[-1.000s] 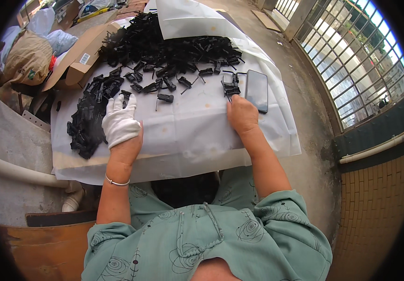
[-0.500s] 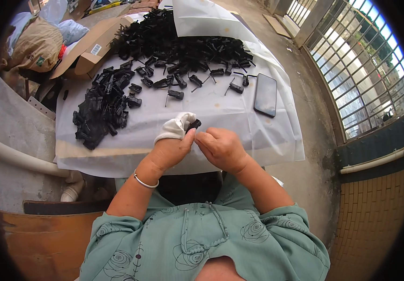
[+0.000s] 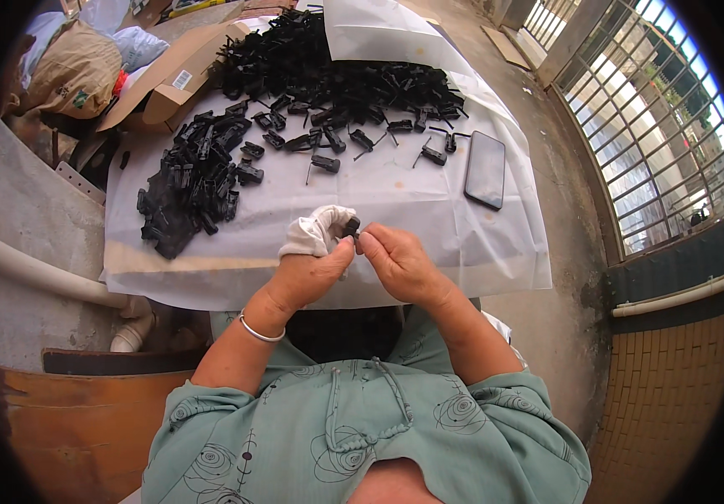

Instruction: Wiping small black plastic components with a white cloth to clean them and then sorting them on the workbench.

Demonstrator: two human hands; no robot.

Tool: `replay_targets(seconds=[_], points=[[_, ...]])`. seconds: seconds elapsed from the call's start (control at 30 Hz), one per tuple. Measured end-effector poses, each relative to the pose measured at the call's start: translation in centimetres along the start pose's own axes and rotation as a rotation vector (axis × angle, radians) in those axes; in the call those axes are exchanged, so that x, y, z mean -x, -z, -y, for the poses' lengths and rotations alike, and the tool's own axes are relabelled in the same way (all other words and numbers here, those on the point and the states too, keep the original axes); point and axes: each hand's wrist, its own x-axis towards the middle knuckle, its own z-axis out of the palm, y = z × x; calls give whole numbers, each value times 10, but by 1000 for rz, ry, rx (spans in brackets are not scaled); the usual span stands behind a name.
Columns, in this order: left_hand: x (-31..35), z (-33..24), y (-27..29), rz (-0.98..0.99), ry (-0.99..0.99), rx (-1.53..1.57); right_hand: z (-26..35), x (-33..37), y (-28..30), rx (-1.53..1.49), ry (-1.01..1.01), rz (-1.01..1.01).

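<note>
My left hand (image 3: 310, 273), its fingers covered by a white cloth glove (image 3: 307, 235) with the thumb bare, is closed around a small black plastic part (image 3: 351, 226). Close against it, the thumb and forefinger of my right hand (image 3: 404, 267) pinch together at the part's near end; what lies between those fingertips is too small to make out. Beyond my hands, several similar black parts with thin pins lie scattered, one of them (image 3: 325, 164) nearest. A denser heap of black parts (image 3: 194, 172) sits to the left.
White plastic sheeting (image 3: 412, 239) covers the table, its far corner folded over a large pile of black parts (image 3: 295, 59). A dark phone (image 3: 485, 170) lies at the right. An opened cardboard box (image 3: 173, 80) and bags (image 3: 76, 76) stand at the far left. Barred windows (image 3: 647, 126) line the right side.
My right fingertips have shifted slightly at the black part, which shows a little more now. The table has moved slightly to the right in view.
</note>
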Motion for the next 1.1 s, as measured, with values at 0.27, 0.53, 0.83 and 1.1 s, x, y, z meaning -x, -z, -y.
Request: replay_targets(seconds=[0.27, 0.53, 0.83, 1.1], points=[[2, 12, -12, -196, -406, -383, -12, 4, -23, -210, -159, -68], [2, 10, -8, -125, -348, -189, -6, 1, -21, -265, -107, -112], [3, -2, 6, -91, 3, 141, -12, 2, 2, 73, 131, -53], [8, -6, 5, 168, -97, -143, 5, -3, 8, -119, -166, 40]])
